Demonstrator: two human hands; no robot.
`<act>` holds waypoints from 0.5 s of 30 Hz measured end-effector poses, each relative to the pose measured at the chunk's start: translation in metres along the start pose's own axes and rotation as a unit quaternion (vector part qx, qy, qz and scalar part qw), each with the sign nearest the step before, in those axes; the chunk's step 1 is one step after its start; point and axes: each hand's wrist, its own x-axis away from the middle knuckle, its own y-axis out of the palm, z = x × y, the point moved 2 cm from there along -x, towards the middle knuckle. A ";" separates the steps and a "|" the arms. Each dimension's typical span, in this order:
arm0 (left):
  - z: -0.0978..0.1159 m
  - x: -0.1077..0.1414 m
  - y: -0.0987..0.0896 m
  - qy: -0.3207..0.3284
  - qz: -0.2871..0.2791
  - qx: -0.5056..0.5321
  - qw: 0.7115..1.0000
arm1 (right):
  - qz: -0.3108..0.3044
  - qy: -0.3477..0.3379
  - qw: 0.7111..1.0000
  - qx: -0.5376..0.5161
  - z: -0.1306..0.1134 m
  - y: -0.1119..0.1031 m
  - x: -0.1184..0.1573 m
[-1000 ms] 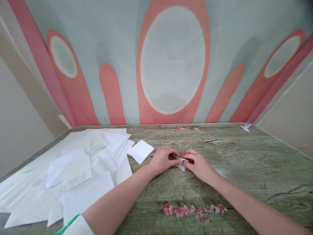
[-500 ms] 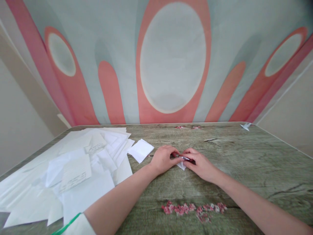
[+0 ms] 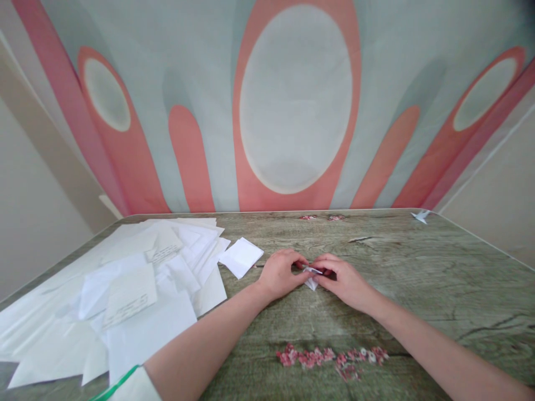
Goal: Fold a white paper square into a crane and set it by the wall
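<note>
A small folded white paper (image 3: 311, 282) is held between my two hands, low over the middle of the wood-patterned table (image 3: 418, 267). My left hand (image 3: 281, 274) pinches its left side between thumb and fingers. From the right, my right hand (image 3: 340, 281) grips the paper with thumb and fingertips, which partly hide it. To the left of my left hand lies a small stack of square white paper (image 3: 241, 257).
Loose white sheets (image 3: 150, 328), some with writing, cover the table's left side. A small folded paper shape (image 3: 420, 216) rests near the far right corner. Behind the table hangs a grey and pink patterned backdrop (image 3: 221, 167).
The fingers of both hands have shifted slightly on the folded paper, and a bit more of its upper edge shows between them.
</note>
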 end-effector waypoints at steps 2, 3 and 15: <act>0.000 0.000 0.000 0.006 -0.002 -0.005 1.000 | 0.003 0.000 1.000 -0.005 0.000 -0.001 0.000; 0.000 0.000 0.000 0.009 -0.003 -0.007 1.000 | 0.005 -0.001 1.000 -0.006 0.000 -0.002 0.000; -0.006 0.001 0.002 -0.012 0.015 -0.049 0.999 | 0.054 -0.015 0.998 0.002 0.004 0.002 0.000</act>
